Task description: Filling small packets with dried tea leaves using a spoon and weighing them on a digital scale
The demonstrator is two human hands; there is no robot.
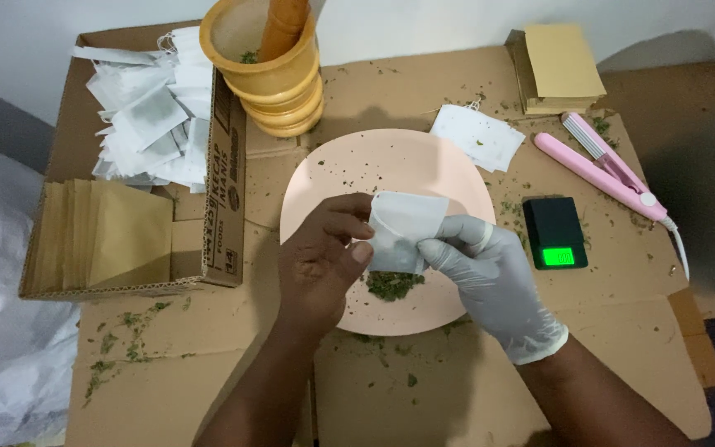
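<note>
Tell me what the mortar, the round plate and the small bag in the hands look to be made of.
Pale yellow ribbed mortar: likely wood, matte. Round pink plate: probably plastic, smooth, faint sheen. Small white bag: thin filter-like paper or fabric, slightly translucent.

Between my bare left hand (320, 261) and gloved right hand (490, 277) I pinch a small white paper sachet (403, 232). To my left sits an open brown cardboard box (225, 199) with dark print on its flap. To my right, a small black pocket scale (554, 232) shows a glowing green screen (558, 257).
</note>
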